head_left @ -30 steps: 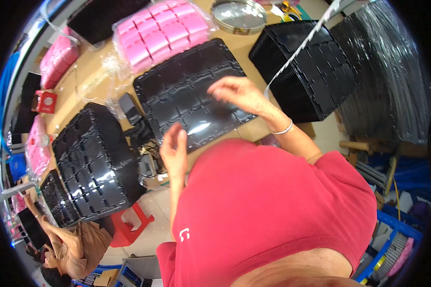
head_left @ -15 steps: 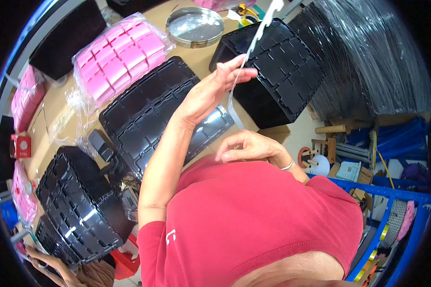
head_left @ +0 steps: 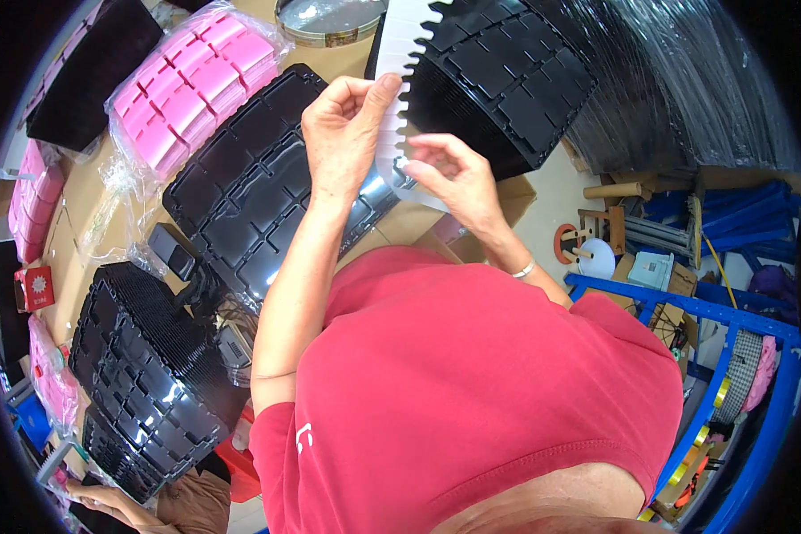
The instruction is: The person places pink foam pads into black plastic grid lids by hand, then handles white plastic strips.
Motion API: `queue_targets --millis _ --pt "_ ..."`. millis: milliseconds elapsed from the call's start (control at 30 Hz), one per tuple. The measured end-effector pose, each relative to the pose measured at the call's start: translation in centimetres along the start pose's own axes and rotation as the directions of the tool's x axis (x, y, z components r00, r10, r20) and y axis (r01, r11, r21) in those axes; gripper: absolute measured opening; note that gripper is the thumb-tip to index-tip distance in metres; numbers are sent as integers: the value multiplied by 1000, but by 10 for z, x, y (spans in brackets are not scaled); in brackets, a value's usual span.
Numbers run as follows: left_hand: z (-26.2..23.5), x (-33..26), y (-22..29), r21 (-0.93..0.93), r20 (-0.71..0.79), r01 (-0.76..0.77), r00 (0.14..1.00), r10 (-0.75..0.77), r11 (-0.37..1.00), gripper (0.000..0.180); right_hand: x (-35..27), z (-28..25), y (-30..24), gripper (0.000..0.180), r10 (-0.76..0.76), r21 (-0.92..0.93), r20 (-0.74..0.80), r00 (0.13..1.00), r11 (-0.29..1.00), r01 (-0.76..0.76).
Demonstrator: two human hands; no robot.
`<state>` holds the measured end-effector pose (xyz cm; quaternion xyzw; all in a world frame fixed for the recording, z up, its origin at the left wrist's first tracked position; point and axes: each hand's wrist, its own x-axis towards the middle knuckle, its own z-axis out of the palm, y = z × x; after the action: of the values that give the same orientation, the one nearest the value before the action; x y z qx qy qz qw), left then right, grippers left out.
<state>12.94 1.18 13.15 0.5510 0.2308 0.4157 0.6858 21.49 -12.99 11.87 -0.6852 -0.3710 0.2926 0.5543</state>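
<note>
A long white strip [head_left: 392,119] with a row of notches along one edge stands up in front of me, running out past the top of the view. My left hand [head_left: 343,133] pinches it between thumb and fingers near its middle. Close to the strip's lower notched edge is my right hand [head_left: 461,185], its fingers curved and thumb apart from the forefinger; no grip on the strip shows. Behind the hands lies a black plastic tray with slots [head_left: 262,196]. A tall stack of similar black trays [head_left: 507,80] stands to the right of the strip.
Pink slotted sheets in clear film [head_left: 200,84] and a round tin [head_left: 329,22] lie on the table. More black trays [head_left: 151,383] stand at left, near another person's hand [head_left: 98,494]. A blue rack [head_left: 676,307] and film-wrapped stacks [head_left: 676,89] are at right.
The strip has turned its broad face toward me. My left hand has closed on it; my right hand has risen toward its notched edge. The whole view has shifted slightly.
</note>
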Motion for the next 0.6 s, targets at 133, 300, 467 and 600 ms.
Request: queue_targets --millis 133,300,467,600 --pt "9 -8 0 10 -16 34 999 -34 999 25 0 16 4 23 40 115 -41 998 993 -35" --pt "2 -28 -15 55 181 70 980 -79 996 41 2 10 20 16 87 451 -15 996 890 -71" --pt "-2 -54 -36 56 115 332 935 -336 942 30 -4 10 17 15 0 191 -88 996 981 17" --pt "1 -55 -31 -117 110 429 902 -417 896 32 -6 11 8 14 62 211 -99 993 977 -40"
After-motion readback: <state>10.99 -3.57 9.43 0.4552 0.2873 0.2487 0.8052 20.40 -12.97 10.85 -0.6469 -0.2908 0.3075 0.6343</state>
